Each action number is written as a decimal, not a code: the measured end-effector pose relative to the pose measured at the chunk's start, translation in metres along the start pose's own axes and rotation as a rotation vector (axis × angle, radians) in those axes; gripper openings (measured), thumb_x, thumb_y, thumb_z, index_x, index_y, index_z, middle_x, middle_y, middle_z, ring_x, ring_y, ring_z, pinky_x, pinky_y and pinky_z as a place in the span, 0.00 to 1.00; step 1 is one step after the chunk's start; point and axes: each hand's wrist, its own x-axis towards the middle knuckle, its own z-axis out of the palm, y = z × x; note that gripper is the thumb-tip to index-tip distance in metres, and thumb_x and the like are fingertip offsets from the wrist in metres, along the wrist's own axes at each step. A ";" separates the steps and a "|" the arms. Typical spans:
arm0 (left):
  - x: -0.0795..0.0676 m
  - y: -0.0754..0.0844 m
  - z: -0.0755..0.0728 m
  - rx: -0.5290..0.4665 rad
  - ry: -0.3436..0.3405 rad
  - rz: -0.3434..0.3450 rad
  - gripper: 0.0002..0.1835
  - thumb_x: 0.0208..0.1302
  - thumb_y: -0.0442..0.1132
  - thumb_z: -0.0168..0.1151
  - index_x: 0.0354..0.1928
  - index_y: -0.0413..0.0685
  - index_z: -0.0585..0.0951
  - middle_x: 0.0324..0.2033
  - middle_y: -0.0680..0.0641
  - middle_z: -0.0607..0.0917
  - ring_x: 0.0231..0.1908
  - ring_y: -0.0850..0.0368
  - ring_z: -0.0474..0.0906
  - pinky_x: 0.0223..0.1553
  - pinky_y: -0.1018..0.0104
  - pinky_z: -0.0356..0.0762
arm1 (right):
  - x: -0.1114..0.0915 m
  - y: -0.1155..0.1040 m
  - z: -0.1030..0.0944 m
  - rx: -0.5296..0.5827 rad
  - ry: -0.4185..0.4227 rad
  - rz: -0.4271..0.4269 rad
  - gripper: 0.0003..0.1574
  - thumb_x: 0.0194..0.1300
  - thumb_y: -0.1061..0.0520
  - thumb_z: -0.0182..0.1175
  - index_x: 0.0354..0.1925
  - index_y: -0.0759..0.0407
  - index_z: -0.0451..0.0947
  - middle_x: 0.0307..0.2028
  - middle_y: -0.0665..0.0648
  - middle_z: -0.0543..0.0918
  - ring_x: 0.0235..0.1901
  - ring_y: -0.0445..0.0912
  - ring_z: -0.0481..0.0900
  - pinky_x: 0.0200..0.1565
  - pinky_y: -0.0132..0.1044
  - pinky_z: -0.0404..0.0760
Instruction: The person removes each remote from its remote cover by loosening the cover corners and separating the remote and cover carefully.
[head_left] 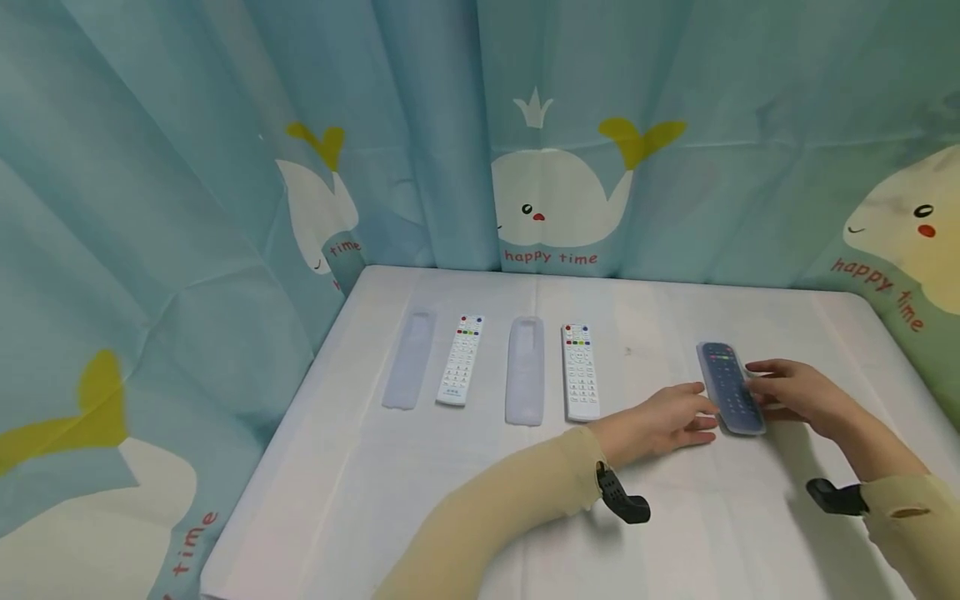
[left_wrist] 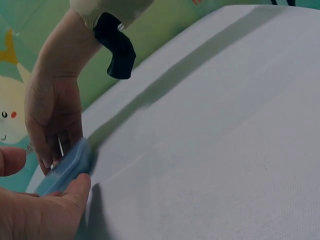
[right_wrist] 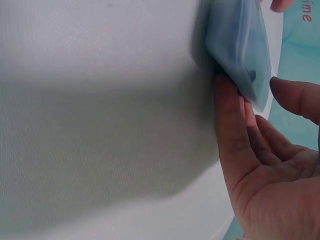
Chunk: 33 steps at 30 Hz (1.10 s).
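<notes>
A dark remote control (head_left: 731, 388) in a translucent sleeve lies face up toward the right of the table. My left hand (head_left: 670, 421) is at its left edge, fingers extended, with a fingertip against the sleeve in the left wrist view. At the opposite edge is my right hand (head_left: 804, 397). In the right wrist view its fingers (right_wrist: 235, 140) reach to the lower edge of the sleeve (right_wrist: 235, 45), while the thumb stands apart from it. Some fingertips are hidden behind the sleeve there.
Left of the hands lie a white remote (head_left: 581, 372), an upright-placed translucent sleeve (head_left: 525, 375), another white remote (head_left: 461, 362) and another sleeve (head_left: 409, 358). The white table (head_left: 420, 500) backs onto a blue whale-print curtain (head_left: 420, 167).
</notes>
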 end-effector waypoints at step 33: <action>0.000 0.027 -0.027 0.019 0.046 0.055 0.21 0.68 0.25 0.57 0.63 0.36 0.74 0.39 0.41 0.81 0.43 0.46 0.83 0.56 0.50 0.80 | 0.005 -0.020 0.030 0.173 -0.010 -0.111 0.45 0.77 0.58 0.56 0.73 0.84 0.45 0.60 0.74 0.70 0.42 0.37 0.79 0.44 0.36 0.84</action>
